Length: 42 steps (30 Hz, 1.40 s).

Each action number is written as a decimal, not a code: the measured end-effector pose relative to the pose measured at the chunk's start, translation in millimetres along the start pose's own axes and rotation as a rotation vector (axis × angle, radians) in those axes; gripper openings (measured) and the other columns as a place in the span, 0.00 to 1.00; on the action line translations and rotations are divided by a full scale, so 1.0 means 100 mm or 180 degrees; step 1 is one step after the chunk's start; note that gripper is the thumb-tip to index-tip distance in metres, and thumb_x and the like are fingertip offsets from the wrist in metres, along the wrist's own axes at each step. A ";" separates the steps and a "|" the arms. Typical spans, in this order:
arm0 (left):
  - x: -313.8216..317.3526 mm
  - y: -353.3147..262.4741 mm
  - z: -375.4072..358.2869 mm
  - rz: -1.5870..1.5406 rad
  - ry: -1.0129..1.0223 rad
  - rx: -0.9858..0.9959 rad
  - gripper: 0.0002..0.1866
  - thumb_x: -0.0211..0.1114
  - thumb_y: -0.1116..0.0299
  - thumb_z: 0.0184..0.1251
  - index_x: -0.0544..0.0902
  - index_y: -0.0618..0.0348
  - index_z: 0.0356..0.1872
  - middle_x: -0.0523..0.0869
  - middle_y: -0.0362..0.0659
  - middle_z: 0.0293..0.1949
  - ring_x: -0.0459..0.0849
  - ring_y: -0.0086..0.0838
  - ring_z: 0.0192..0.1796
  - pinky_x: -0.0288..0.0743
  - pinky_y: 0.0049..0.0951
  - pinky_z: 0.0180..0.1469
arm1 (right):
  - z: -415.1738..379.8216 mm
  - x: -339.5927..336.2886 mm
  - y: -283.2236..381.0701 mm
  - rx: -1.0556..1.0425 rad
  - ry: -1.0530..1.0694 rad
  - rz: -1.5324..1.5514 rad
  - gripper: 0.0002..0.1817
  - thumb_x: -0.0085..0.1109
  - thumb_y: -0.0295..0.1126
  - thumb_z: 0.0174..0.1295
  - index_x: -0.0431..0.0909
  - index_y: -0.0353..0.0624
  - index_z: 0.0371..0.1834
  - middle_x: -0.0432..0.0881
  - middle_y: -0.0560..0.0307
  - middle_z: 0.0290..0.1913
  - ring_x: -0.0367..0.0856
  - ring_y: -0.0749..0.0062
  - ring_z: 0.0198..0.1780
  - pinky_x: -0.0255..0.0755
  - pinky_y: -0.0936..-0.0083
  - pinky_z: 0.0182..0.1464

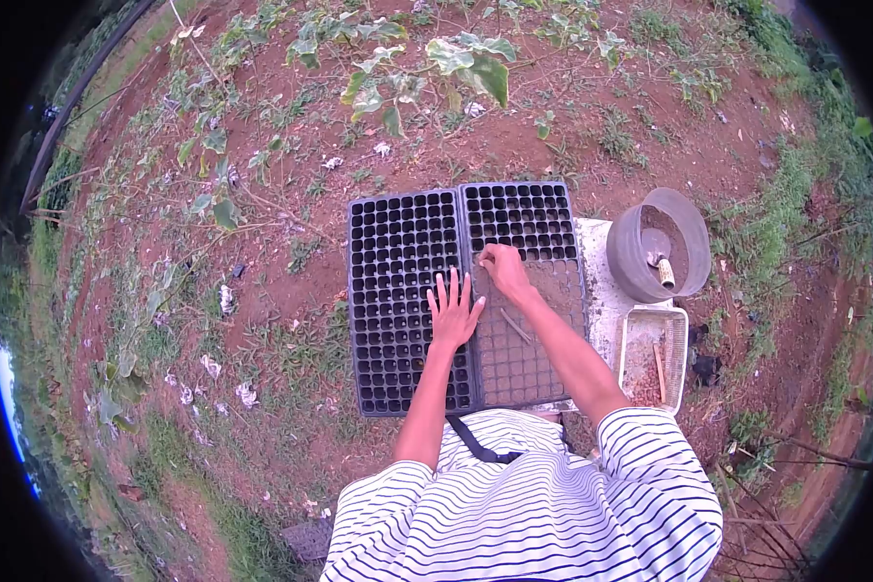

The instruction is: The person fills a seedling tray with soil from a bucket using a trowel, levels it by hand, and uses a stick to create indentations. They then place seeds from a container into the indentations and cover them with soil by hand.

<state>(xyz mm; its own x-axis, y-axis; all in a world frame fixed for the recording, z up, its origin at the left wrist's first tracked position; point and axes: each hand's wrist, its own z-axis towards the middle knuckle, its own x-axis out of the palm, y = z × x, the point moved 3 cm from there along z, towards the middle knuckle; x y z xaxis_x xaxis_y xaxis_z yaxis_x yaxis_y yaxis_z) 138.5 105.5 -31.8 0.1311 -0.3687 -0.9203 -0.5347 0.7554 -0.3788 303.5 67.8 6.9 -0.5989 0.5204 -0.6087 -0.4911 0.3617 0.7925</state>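
Observation:
Two black seedling trays lie side by side in front of me. My left hand [451, 308] rests flat with spread fingers on the left tray [390, 339], whose small cells look dark and unfilled. On the right tray [519, 215], brown soil [514, 373] fills the nearer cells, while the far rows are dark and open. My right hand [502, 270] has its fingers pinched together over the soil near that tray's inner edge. Whatever is between those fingertips is too small to make out. A thin stick [514, 325] lies on the soil beside my right forearm.
Right of the trays stands a grey round tub [627, 254] with soil and a pale-handled tool [665, 274] inside. Nearer me, a white plastic basket [683, 373] holds small reddish-brown bits and a wooden stick [660, 371]. Leafy plants [466, 63] grow beyond the trays.

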 end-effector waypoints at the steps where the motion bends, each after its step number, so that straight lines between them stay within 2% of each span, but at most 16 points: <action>1: 0.02 0.01 0.00 -0.0017 0.0019 0.0001 0.36 0.43 0.42 0.75 0.55 0.50 0.76 0.44 0.48 0.79 0.37 0.51 0.79 0.34 0.61 0.74 | 0.01 0.03 -0.02 -0.0007 0.0015 0.0002 0.04 0.64 0.21 0.50 0.82 0.33 0.30 0.83 0.42 0.29 0.84 0.53 0.34 0.74 0.63 0.37; 3: 0.02 0.02 0.01 0.0024 -0.0084 0.0040 0.37 0.43 0.41 0.74 0.57 0.52 0.76 0.46 0.48 0.79 0.39 0.52 0.79 0.36 0.62 0.74 | 0.04 0.05 0.00 -0.0348 -0.0237 -0.0306 0.03 0.61 0.22 0.51 0.81 0.33 0.26 0.83 0.41 0.28 0.84 0.46 0.35 0.76 0.58 0.40; 12: 0.03 0.03 0.00 0.0013 -0.0031 0.0059 0.38 0.43 0.40 0.74 0.55 0.51 0.77 0.44 0.48 0.79 0.38 0.51 0.79 0.35 0.62 0.74 | 0.13 0.17 0.10 -0.0361 -0.0139 -0.1354 0.08 0.52 0.24 0.56 0.81 0.35 0.25 0.83 0.37 0.31 0.83 0.41 0.37 0.77 0.53 0.43; 16: 0.05 0.02 0.01 0.0076 -0.0119 0.0086 0.38 0.44 0.39 0.73 0.55 0.51 0.76 0.45 0.48 0.79 0.41 0.52 0.79 0.38 0.63 0.73 | 0.14 0.12 0.08 -0.0195 -0.0045 -0.1047 0.08 0.52 0.24 0.54 0.81 0.33 0.24 0.83 0.37 0.30 0.84 0.42 0.36 0.77 0.54 0.42; 18: 0.06 0.03 0.01 0.0107 -0.0174 0.0119 0.38 0.44 0.39 0.73 0.55 0.51 0.76 0.45 0.48 0.79 0.41 0.53 0.79 0.39 0.63 0.73 | 0.17 0.11 0.05 0.0174 0.0114 -0.0640 0.08 0.53 0.25 0.53 0.80 0.32 0.24 0.82 0.37 0.30 0.84 0.44 0.36 0.76 0.55 0.41; 19: 0.06 0.03 0.01 0.0139 -0.0217 0.0142 0.38 0.44 0.39 0.73 0.55 0.51 0.76 0.46 0.48 0.79 0.41 0.53 0.79 0.39 0.63 0.73 | 0.17 0.09 0.04 0.0173 0.0119 -0.0643 0.08 0.53 0.25 0.53 0.80 0.32 0.24 0.82 0.37 0.30 0.84 0.44 0.36 0.76 0.55 0.41; 21: 0.07 0.04 0.01 0.0124 -0.0202 0.0127 0.38 0.44 0.39 0.73 0.55 0.50 0.76 0.46 0.48 0.79 0.41 0.53 0.79 0.39 0.63 0.73 | 0.19 0.04 0.04 0.0086 0.0047 -0.0005 0.05 0.55 0.24 0.52 0.79 0.32 0.26 0.82 0.38 0.29 0.84 0.45 0.36 0.76 0.57 0.40; 25: 0.07 0.03 0.00 0.0126 -0.0166 0.0109 0.38 0.43 0.39 0.73 0.55 0.50 0.76 0.46 0.48 0.79 0.41 0.53 0.79 0.39 0.63 0.73 | 0.20 0.01 0.07 -0.0184 -0.0009 0.0004 0.04 0.57 0.21 0.50 0.79 0.34 0.30 0.83 0.40 0.29 0.83 0.46 0.35 0.76 0.57 0.39; 27: 0.07 0.03 0.01 0.0139 -0.0153 0.0104 0.38 0.43 0.39 0.73 0.55 0.50 0.76 0.45 0.48 0.79 0.41 0.53 0.79 0.38 0.63 0.73 | 0.19 0.02 0.10 -0.0340 0.0087 -0.0332 0.06 0.58 0.19 0.49 0.78 0.35 0.32 0.83 0.41 0.29 0.83 0.45 0.35 0.76 0.58 0.39; 31: 0.06 0.03 0.01 0.0165 -0.0098 0.0098 0.38 0.42 0.39 0.74 0.54 0.50 0.77 0.45 0.47 0.79 0.40 0.52 0.79 0.38 0.63 0.73 | 0.17 0.07 0.07 -0.0294 0.0195 -0.0256 0.05 0.58 0.20 0.50 0.77 0.36 0.31 0.83 0.41 0.29 0.82 0.43 0.37 0.75 0.56 0.40; 40: 0.02 0.01 0.01 0.0090 0.0028 0.0036 0.38 0.43 0.38 0.74 0.53 0.49 0.77 0.44 0.47 0.79 0.39 0.51 0.79 0.37 0.63 0.73 | 0.16 0.04 0.05 -0.0538 0.0131 -0.0542 0.05 0.54 0.19 0.52 0.75 0.35 0.32 0.81 0.36 0.32 0.80 0.38 0.38 0.72 0.52 0.42; 42: 0.00 0.01 0.01 0.0024 0.0103 0.0015 0.38 0.43 0.39 0.74 0.53 0.50 0.77 0.43 0.48 0.79 0.37 0.51 0.79 0.35 0.62 0.74 | 0.19 0.03 0.04 -0.0429 0.0233 -0.0205 0.04 0.54 0.19 0.53 0.74 0.35 0.33 0.81 0.36 0.31 0.80 0.39 0.38 0.73 0.53 0.41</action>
<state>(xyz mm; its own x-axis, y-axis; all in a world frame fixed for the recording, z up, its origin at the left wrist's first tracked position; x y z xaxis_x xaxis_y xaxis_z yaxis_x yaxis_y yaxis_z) 138.8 107.0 -32.0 0.0998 -0.3802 -0.9195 -0.5315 0.7608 -0.3723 311.7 85.2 8.5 -0.6055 0.4399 -0.6632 -0.6074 0.2830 0.7423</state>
